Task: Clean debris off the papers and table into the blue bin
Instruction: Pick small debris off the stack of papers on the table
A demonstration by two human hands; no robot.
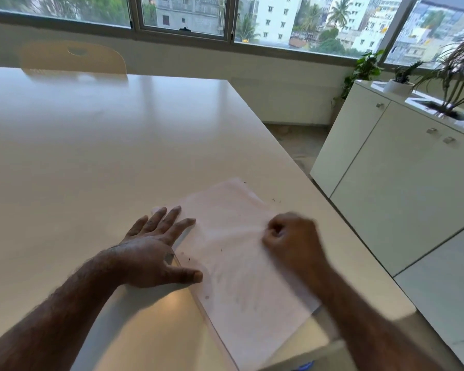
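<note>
We see thin white sheets of paper (241, 253) lying near the right edge of the glossy white table (91, 145), their near end reaching its near edge. Tiny dark specks of debris (221, 249) dot the sheets, and a few more lie on the table just beyond their far right corner. The left hand (156, 253) lies flat, fingers spread, pressing the sheets' left edge. The right hand (292, 239), blurred, is curled into a fist on the paper; we cannot tell whether it pinches anything. A sliver of blue (306, 366) shows below the table's near edge.
</note>
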